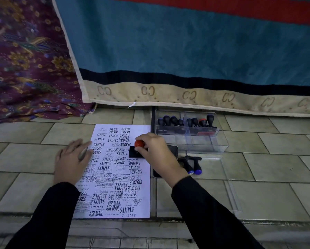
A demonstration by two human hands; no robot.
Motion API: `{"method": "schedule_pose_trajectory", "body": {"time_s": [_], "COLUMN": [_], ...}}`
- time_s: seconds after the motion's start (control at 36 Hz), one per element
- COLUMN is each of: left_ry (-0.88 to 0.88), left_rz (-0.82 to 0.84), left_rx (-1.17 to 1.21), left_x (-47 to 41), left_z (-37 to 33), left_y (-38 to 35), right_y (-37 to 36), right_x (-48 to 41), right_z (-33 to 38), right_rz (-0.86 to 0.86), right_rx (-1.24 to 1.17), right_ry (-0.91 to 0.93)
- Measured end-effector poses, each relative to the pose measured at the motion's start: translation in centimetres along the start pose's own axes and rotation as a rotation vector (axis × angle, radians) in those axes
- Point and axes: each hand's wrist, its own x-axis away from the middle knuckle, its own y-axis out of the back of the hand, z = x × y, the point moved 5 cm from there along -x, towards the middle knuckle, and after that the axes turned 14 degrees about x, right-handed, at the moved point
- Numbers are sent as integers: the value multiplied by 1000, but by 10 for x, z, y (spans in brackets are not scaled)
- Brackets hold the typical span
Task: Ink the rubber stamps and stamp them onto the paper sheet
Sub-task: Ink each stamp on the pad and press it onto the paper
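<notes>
A white paper sheet (114, 177) lies on the tiled floor, densely covered with black stamp prints such as SAMPLE, AIR MAIL and FRAGILE. My right hand (156, 153) grips a stamp with a red knob (139, 143) and black base, its base down on the sheet's upper right part. My left hand (72, 159) rests flat with spread fingers on the sheet's left edge. A dark ink pad (174, 150) shows partly behind my right hand. Two stamps with blue ends (192, 165) lie on the floor to the right.
A clear plastic organizer (190, 130) at the back right holds several black-handled stamps in two compartments. A blue and beige mat (186, 60) and a purple patterned cloth (25, 60) lie beyond the sheet. Clear plastic panels sit right of the paper.
</notes>
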Motion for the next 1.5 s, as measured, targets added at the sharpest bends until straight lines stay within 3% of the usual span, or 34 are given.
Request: {"method": "schedule_pose_trajectory", "body": {"time_s": [0.67,0.75,0.89,0.97,1.31,1.5], "left_ry": [3,2,4,5,10,8], "left_rz": [-5,-1,3,8,4,1], "left_rx": [-14,-14,-21,-20,-13,-11], "left_x": [-1,-1,-2,-2,-1,0], "left_z": [3,3,4,5,1,0], "left_y": [-1,-1,-2,-2,-1,-1], "right_y": [-18,-4,50,72,42,37], "right_x": [-17,-18,-7,5,66,66], "right_z": [-8,-13,-29,-39,-62,-61], "right_rz": [37,-44,-338,-392,-181,-156], "right_rx": [46,-1,-97,-125,-20,-30], "right_ry": [-19,-52,-115,-120,40,45]}}
